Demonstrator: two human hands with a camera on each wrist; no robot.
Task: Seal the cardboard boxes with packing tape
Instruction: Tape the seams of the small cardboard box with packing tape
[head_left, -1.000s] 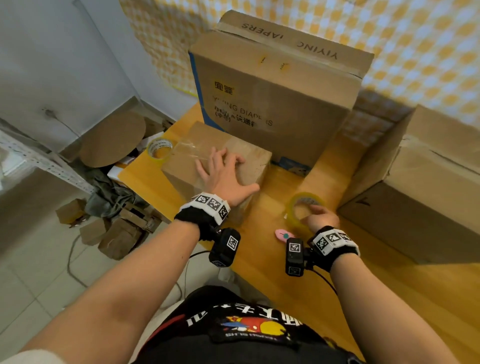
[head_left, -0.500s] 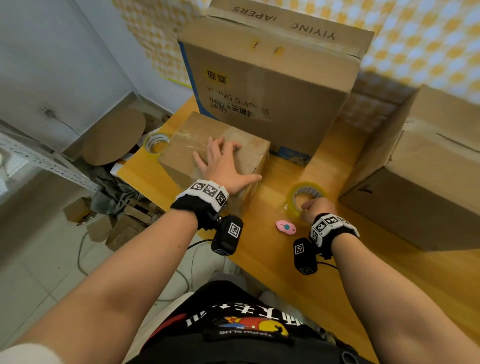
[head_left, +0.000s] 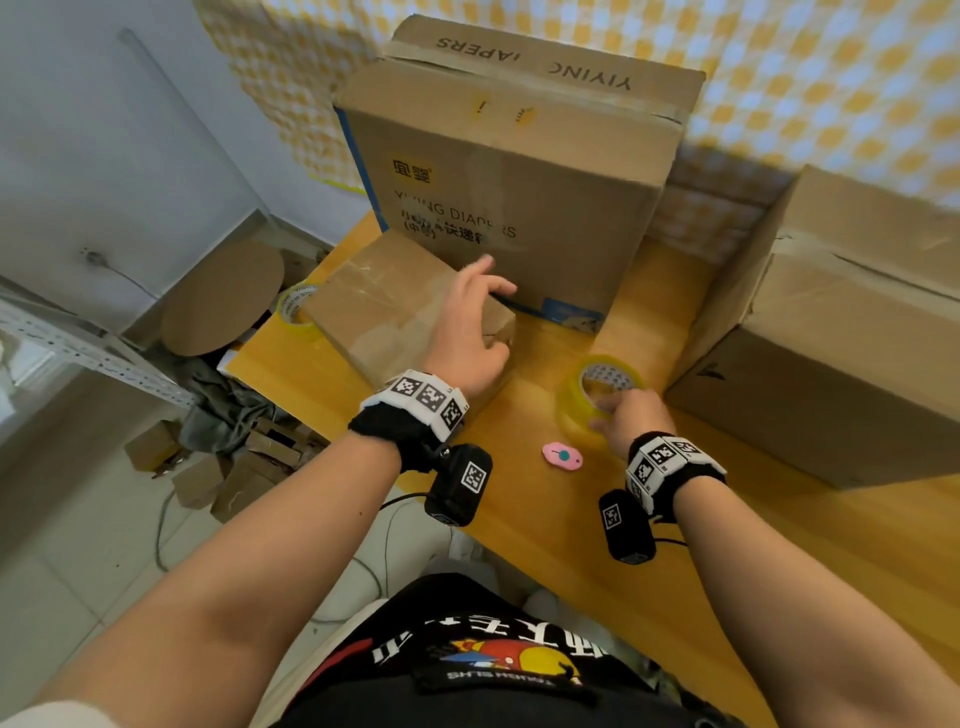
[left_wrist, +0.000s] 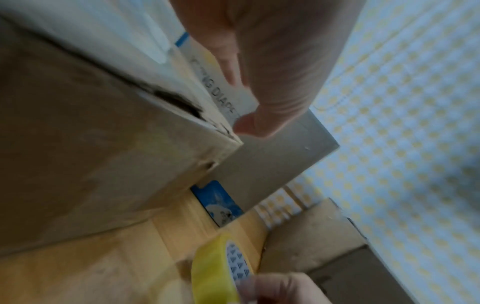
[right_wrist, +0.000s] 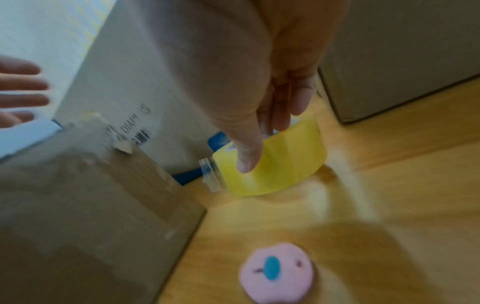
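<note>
small box looks taped | left hand open above it | right hand gripping tape roll | big boxes left

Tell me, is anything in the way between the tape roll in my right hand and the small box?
Nothing visible: only bare table separates the tape roll, gripped by the right hand, from the small box. The pink cutter lies nearer you, off that path.
</note>
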